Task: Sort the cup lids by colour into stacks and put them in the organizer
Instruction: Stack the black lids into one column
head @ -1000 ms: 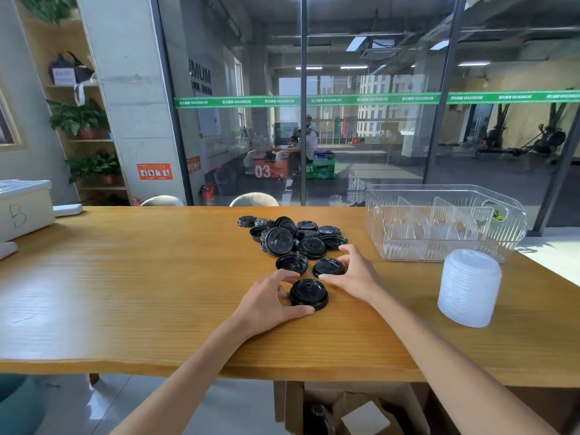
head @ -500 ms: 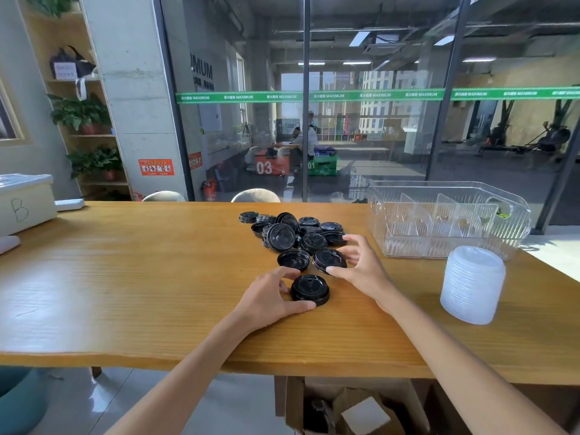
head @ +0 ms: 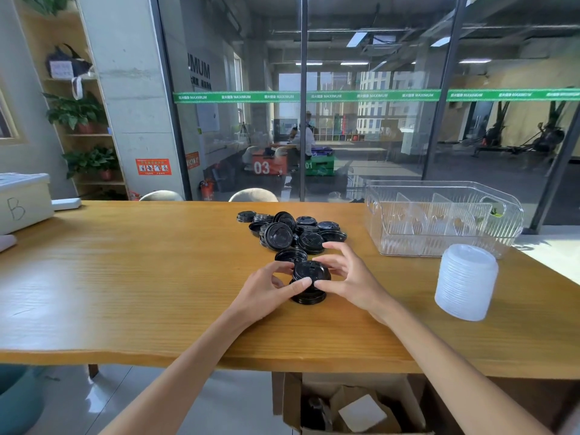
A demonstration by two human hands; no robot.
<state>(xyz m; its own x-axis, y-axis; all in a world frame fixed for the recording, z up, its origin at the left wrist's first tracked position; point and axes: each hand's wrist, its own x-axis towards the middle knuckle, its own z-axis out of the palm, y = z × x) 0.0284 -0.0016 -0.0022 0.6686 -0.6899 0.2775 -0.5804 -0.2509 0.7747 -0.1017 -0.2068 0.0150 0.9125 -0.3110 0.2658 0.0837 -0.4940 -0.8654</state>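
Both forearms come in from the bottom and meet over the small black stack (head: 307, 296) on the wooden surface (head: 131, 277). The left hand (head: 266, 288) has its fingers curled around the top black lid (head: 311, 272), thumb pressing its near edge. The right hand (head: 348, 279) pinches the same lid from the other side, thumb tip nearly touching the left thumb. The lid looks slightly tilted, can't quite tell if it's seated on the stack. Just beyond the fingertips sits the loose pile of black lids (head: 292, 232). The white lid stack (head: 466, 281) and clear organizer (head: 442, 215) are off past the right hand.
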